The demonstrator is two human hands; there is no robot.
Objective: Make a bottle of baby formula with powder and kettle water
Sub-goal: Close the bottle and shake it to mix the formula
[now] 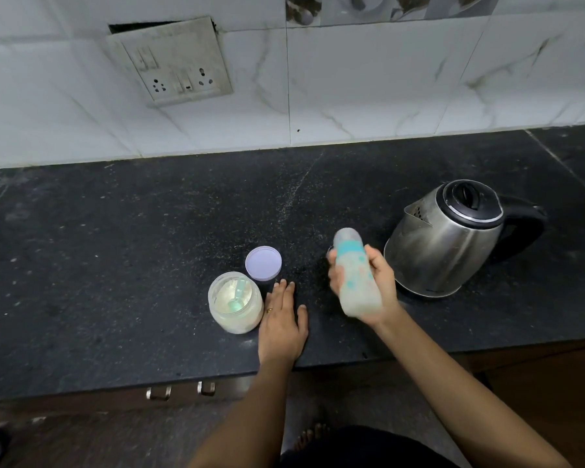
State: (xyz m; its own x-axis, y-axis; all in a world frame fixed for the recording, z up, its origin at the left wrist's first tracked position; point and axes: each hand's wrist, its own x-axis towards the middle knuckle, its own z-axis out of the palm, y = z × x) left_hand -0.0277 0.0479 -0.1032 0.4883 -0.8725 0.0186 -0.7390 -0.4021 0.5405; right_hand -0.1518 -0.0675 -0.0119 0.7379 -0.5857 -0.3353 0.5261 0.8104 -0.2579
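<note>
My right hand [382, 285] grips a capped baby bottle [355, 275] with a teal collar, tilted above the black counter; the bottle looks blurred and holds a pale, milky fill. My left hand [282, 319] rests flat on the counter with straight fingers, just right of an open jar of formula powder [235, 304] that has a teal scoop lying inside. The jar's lilac lid [263, 263] lies on the counter behind the jar. A steel kettle [450, 239] with a black lid and handle stands to the right of the bottle.
The black stone counter [149, 248] runs to a white tiled wall with a socket plate [173, 59]. The counter's front edge lies close below my left wrist, with drawer handles [181, 390] under it.
</note>
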